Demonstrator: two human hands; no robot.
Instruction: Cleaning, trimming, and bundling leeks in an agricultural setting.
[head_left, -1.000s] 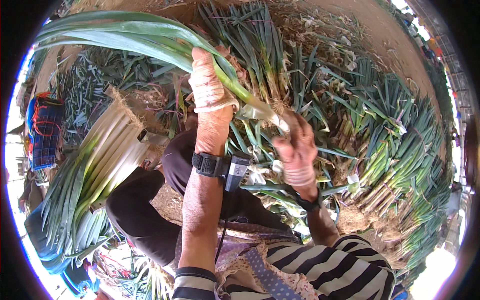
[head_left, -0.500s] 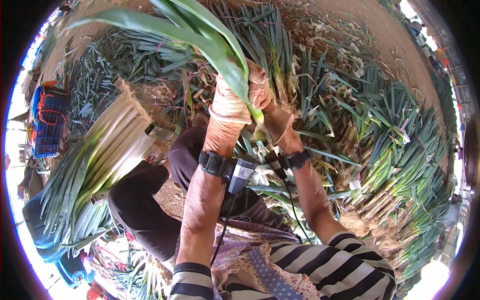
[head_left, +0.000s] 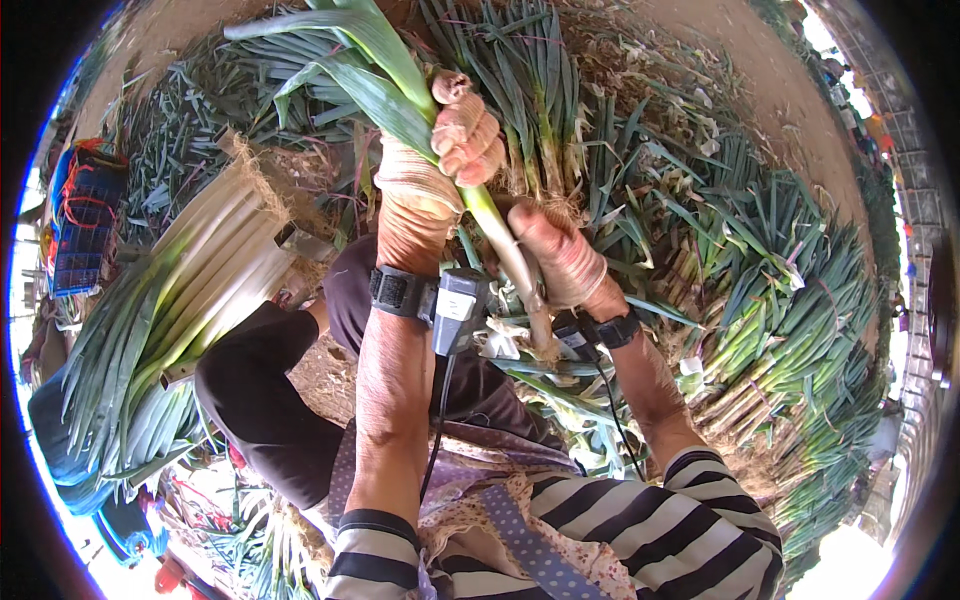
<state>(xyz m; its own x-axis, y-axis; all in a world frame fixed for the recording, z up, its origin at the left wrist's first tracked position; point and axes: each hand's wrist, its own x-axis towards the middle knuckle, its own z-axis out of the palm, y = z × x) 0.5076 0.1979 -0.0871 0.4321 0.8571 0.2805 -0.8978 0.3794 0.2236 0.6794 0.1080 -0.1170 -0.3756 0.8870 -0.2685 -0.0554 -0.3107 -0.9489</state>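
Observation:
A leek [head_left: 505,238] slants across the middle, broad green leaves at the upper left and its pale root end low near my right wrist. My left hand [head_left: 468,130], in a ribbed, pinkish work glove, is closed round it where green turns to white. My right hand [head_left: 558,252], gloved alike, lies along the right side of the pale shaft, one digit pointing up and left. Its other fingers are mostly hidden, so I cannot tell whether it grips. Each wrist wears a black strap with a small cabled device [head_left: 460,308].
At left, a stack of trimmed leeks [head_left: 205,265] rests in a metal frame, roots up. Untrimmed leek bundles [head_left: 770,330] lie to the right and behind. A blue wire basket [head_left: 88,235] stands at far left. My bent knee [head_left: 265,385] sits between stack and hands.
My left hand has moved left and a little toward me with the leek. The right hand has come apart from it, down toward the root end, baring more of the pale shaft.

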